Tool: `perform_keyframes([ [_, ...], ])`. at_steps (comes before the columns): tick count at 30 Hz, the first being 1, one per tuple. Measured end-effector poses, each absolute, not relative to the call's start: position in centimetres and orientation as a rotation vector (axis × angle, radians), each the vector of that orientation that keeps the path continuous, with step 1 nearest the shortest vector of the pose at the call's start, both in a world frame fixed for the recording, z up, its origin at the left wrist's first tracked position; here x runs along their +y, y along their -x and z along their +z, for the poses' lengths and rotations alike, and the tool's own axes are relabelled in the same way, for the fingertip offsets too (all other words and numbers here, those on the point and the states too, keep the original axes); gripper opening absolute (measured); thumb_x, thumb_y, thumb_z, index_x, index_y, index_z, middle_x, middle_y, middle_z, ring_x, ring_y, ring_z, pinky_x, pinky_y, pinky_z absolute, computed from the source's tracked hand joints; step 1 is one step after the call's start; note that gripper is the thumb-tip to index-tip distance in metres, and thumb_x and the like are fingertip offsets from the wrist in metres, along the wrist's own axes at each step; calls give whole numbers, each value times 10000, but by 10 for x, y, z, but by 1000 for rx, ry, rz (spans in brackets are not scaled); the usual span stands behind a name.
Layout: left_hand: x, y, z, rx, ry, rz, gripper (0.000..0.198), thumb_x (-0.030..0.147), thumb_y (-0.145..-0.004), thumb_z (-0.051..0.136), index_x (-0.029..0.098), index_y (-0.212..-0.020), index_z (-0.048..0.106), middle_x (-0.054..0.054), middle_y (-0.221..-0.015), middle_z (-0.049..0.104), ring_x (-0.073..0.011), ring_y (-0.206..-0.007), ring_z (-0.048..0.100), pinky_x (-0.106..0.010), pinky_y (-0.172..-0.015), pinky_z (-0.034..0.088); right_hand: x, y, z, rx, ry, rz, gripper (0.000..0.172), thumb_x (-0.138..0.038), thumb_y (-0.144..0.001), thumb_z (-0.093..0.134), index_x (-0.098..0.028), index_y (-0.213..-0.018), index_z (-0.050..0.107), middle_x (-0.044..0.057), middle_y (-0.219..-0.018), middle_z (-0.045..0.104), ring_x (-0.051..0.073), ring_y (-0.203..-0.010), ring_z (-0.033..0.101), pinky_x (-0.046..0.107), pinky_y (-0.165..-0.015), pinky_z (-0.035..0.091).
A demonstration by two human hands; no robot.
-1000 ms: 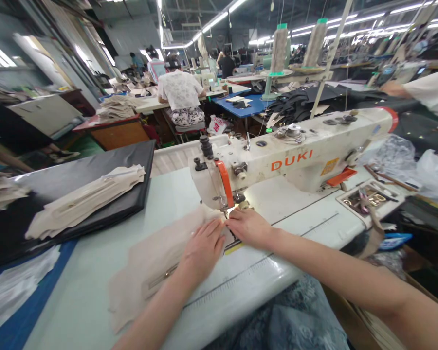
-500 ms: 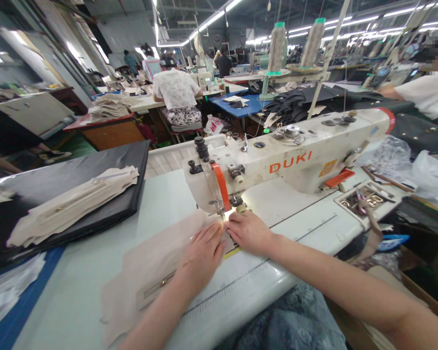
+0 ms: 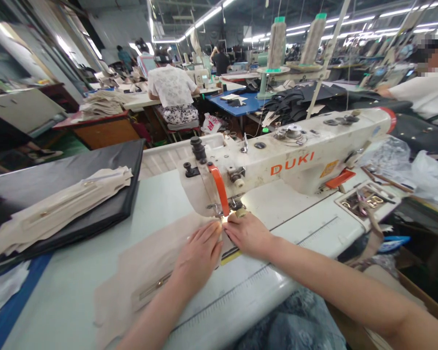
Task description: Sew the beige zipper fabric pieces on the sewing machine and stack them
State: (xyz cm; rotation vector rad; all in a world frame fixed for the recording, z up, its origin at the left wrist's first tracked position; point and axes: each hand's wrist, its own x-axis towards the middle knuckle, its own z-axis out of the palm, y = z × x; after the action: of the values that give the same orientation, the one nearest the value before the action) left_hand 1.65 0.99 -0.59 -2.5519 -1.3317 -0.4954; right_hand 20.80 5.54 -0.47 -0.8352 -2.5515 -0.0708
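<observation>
A beige fabric piece (image 3: 146, 272) with a zipper lies flat on the pale sewing table (image 3: 76, 291), running under the needle of the white DUKI sewing machine (image 3: 288, 155). My left hand (image 3: 200, 253) rests flat on the fabric, fingers stretched toward the needle. My right hand (image 3: 250, 233) lies just right of the presser foot, fingertips pressing the fabric edge beside the lit needle area. The two hands nearly touch at the needle.
A stack of beige pieces (image 3: 58, 204) lies on black material (image 3: 105, 165) at the left. A tray of metal parts (image 3: 365, 199) sits right of the machine. Thread cones (image 3: 279, 39) stand behind. Other people (image 3: 171, 87) work at tables beyond.
The fabric has fed a little further toward the needle with both hands following; the view has shifted slightly left. Both hands keep the same flat hold.
</observation>
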Motion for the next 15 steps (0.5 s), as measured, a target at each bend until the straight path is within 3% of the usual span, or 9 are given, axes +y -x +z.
perform_keyframes([
  [15,10,-14,-5,-1332,2574,-543,379,270,-967,395,97,-1223,614,-151,-1248,655,-253,-1158,608,-429,-982,537,54,-207,-7,-2542,849,-54,231,-189,-962,442,-130,-891,654,83,-842,624,210,-850,534,341,-777,403],
])
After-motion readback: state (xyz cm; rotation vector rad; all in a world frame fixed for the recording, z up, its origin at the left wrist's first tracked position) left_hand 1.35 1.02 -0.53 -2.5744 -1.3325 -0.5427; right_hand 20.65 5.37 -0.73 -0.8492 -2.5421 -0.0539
